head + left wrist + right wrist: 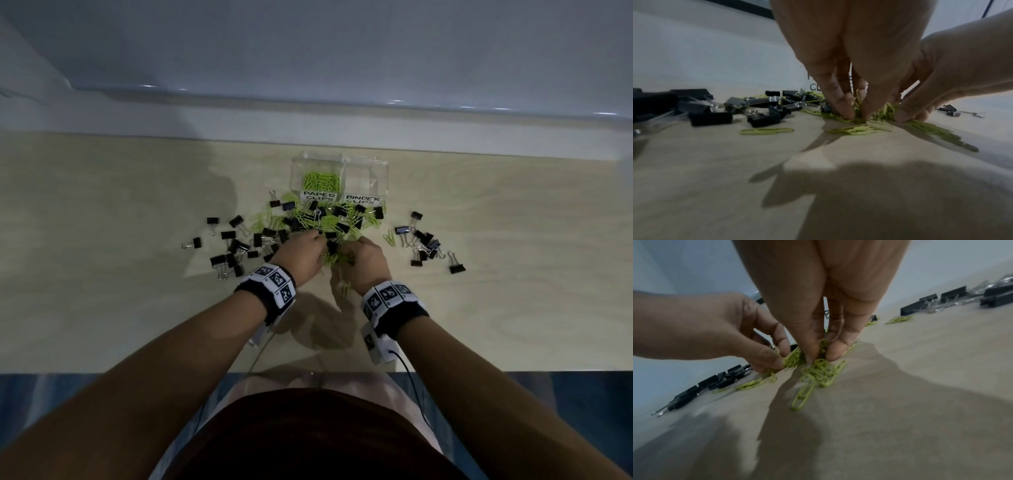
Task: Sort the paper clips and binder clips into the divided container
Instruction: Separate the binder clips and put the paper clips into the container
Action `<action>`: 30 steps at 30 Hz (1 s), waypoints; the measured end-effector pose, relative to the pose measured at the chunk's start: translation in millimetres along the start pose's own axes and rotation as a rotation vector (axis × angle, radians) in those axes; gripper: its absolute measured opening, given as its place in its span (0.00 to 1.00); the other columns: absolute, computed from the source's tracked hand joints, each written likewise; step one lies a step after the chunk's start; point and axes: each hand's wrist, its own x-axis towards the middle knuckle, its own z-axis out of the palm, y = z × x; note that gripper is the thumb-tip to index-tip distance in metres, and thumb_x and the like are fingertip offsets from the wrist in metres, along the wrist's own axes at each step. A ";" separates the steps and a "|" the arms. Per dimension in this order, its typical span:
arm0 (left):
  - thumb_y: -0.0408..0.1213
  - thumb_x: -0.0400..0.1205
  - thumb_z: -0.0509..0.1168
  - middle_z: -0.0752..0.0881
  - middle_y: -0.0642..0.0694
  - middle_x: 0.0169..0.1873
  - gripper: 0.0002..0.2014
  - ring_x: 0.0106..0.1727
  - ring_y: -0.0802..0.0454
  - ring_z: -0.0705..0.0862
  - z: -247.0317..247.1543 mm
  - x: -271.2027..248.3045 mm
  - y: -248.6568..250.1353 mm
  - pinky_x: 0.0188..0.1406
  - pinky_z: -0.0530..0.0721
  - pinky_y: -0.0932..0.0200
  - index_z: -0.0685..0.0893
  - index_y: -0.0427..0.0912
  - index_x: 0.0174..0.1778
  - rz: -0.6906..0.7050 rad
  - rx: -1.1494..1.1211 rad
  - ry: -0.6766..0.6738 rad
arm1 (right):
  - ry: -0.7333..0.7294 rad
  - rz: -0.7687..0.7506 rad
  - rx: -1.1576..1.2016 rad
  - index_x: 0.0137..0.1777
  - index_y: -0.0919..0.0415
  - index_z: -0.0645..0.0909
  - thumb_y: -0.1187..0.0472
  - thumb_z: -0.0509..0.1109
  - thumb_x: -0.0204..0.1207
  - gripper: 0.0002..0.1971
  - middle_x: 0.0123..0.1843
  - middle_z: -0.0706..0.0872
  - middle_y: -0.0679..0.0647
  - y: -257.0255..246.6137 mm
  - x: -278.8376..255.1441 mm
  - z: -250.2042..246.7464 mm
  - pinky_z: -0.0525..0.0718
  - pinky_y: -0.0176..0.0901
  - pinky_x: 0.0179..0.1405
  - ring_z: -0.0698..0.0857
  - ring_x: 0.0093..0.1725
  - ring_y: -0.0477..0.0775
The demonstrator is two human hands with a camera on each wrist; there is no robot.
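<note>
The left hand [303, 255] and the right hand [364, 262] are low over the desk [102, 274], side by side and almost touching, on the near side of the divided container [339, 178]. Both pinch green paper clips [818, 371] from the same small heap — the left hand with thumb and fingertips [846, 110] pressed down into the heap, the right hand with its fingertips [835, 352] closed on a tangled bunch, from which some clips hang linked down to the desk.

Between the hands and the container lies a mixed pile of green paper clips and black binder clips [329, 219], reaching up to the container's front wall. More binder clips lie in two separate groups: one to the left of the container and nearer to the person [236, 246], one to the right of it [426, 243], with a few green clips beside.

The container is transparent and has two compartments. The left one, labelled PAPER CLIPS [318, 196], holds green paper clips [321, 181] — the right one is labelled BINDER CLIPS [362, 199].
</note>
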 end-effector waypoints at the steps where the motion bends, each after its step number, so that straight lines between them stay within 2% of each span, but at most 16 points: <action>1: 0.32 0.78 0.62 0.81 0.42 0.47 0.06 0.46 0.45 0.80 -1.6 -1.0 -0.9 0.44 0.78 0.55 0.81 0.36 0.47 0.003 -0.019 -0.005 | 0.013 0.009 0.000 0.44 0.62 0.87 0.70 0.68 0.67 0.09 0.42 0.82 0.59 3.5 -0.6 -0.9 0.82 0.45 0.41 0.82 0.39 0.61; 3: 0.30 0.78 0.61 0.81 0.43 0.44 0.05 0.42 0.47 0.80 -4.9 -3.8 -4.6 0.44 0.82 0.53 0.82 0.37 0.42 -0.010 -0.073 -0.005 | 0.022 0.055 0.012 0.37 0.62 0.86 0.70 0.68 0.69 0.06 0.37 0.82 0.55 11.2 -1.0 -5.3 0.82 0.43 0.39 0.82 0.37 0.57; 5: 0.30 0.78 0.63 0.82 0.48 0.41 0.05 0.38 0.53 0.80 -8.1 -7.2 -9.4 0.46 0.84 0.52 0.82 0.40 0.38 -0.034 -0.168 -0.001 | 0.030 0.127 0.097 0.40 0.62 0.88 0.68 0.73 0.70 0.03 0.38 0.87 0.54 17.2 -1.9 -13.8 0.83 0.40 0.42 0.85 0.39 0.54; 7: 0.32 0.78 0.66 0.84 0.51 0.38 0.04 0.35 0.59 0.80 -13.8 -10.0 -13.6 0.44 0.85 0.57 0.83 0.43 0.37 -0.066 -0.321 0.004 | 0.032 0.181 0.224 0.42 0.62 0.88 0.67 0.77 0.68 0.04 0.40 0.89 0.55 19.4 -3.8 -25.3 0.83 0.36 0.43 0.86 0.40 0.51; 9: 0.33 0.77 0.69 0.87 0.51 0.39 0.02 0.35 0.63 0.81 -24.7 -10.5 -15.3 0.41 0.82 0.67 0.85 0.42 0.39 -0.117 -0.447 0.022 | 0.011 0.211 0.343 0.41 0.60 0.87 0.66 0.78 0.67 0.04 0.40 0.89 0.52 18.2 -3.0 -37.6 0.83 0.34 0.42 0.87 0.40 0.48; 13: 0.34 0.77 0.69 0.88 0.50 0.41 0.03 0.39 0.62 0.84 -57.1 4.5 -16.1 0.37 0.79 0.73 0.86 0.40 0.44 -0.166 -0.573 0.155 | 0.047 0.128 0.465 0.38 0.59 0.87 0.65 0.78 0.67 0.03 0.40 0.90 0.47 0.1 20.6 -64.9 0.88 0.40 0.45 0.89 0.41 0.46; 16: 0.34 0.78 0.68 0.87 0.53 0.41 0.04 0.40 0.66 0.83 -82.0 29.9 -12.6 0.35 0.81 0.76 0.86 0.39 0.46 -0.188 -0.578 0.302 | 0.107 0.072 0.498 0.39 0.59 0.86 0.65 0.77 0.68 0.03 0.39 0.90 0.48 -28.0 51.7 -80.4 0.88 0.35 0.38 0.89 0.37 0.42; 18: 0.34 0.77 0.69 0.87 0.51 0.41 0.04 0.39 0.63 0.84 -94.5 49.0 -11.0 0.39 0.84 0.73 0.86 0.38 0.45 -0.197 -0.580 0.391 | 0.157 0.023 0.438 0.41 0.59 0.87 0.66 0.77 0.69 0.03 0.39 0.89 0.47 -46.0 73.7 -85.1 0.85 0.29 0.36 0.88 0.36 0.41; 20: 0.33 0.76 0.70 0.88 0.48 0.43 0.05 0.41 0.58 0.86 -101.5 63.6 -9.9 0.47 0.86 0.65 0.87 0.39 0.46 -0.216 -0.588 0.434 | 0.181 -0.001 0.338 0.46 0.58 0.87 0.66 0.77 0.68 0.07 0.42 0.89 0.49 -57.2 91.1 -85.5 0.84 0.28 0.40 0.87 0.39 0.42; 23: 0.33 0.77 0.69 0.88 0.45 0.55 0.13 0.48 0.53 0.86 -102.3 67.7 -8.0 0.55 0.85 0.58 0.85 0.40 0.58 -0.228 -0.519 0.359 | 0.168 -0.015 0.188 0.55 0.59 0.85 0.68 0.75 0.70 0.14 0.52 0.89 0.53 -54.4 95.9 -79.0 0.86 0.40 0.53 0.86 0.48 0.47; 25: 0.33 0.79 0.67 0.85 0.45 0.60 0.17 0.50 0.51 0.86 -95.6 54.2 -8.7 0.56 0.85 0.56 0.81 0.43 0.64 -0.188 -0.451 0.300 | 0.173 -0.060 0.142 0.56 0.59 0.83 0.69 0.73 0.71 0.14 0.54 0.87 0.54 -43.8 82.0 -71.7 0.86 0.42 0.55 0.85 0.51 0.49; 28: 0.34 0.80 0.66 0.85 0.47 0.55 0.13 0.47 0.53 0.84 -69.2 23.1 -20.8 0.57 0.84 0.54 0.83 0.44 0.60 -0.092 -0.294 0.231 | 0.092 -0.193 0.039 0.49 0.59 0.85 0.70 0.71 0.72 0.09 0.50 0.87 0.54 -23.2 52.6 -51.5 0.88 0.45 0.50 0.85 0.47 0.51; 30: 0.33 0.80 0.65 0.84 0.46 0.54 0.12 0.48 0.53 0.82 -47.9 5.3 -31.1 0.58 0.82 0.56 0.84 0.42 0.59 -0.034 -0.175 0.098 | -0.028 -0.262 -0.043 0.51 0.58 0.86 0.71 0.70 0.71 0.12 0.53 0.86 0.54 -12.3 38.1 -35.4 0.86 0.48 0.54 0.85 0.51 0.53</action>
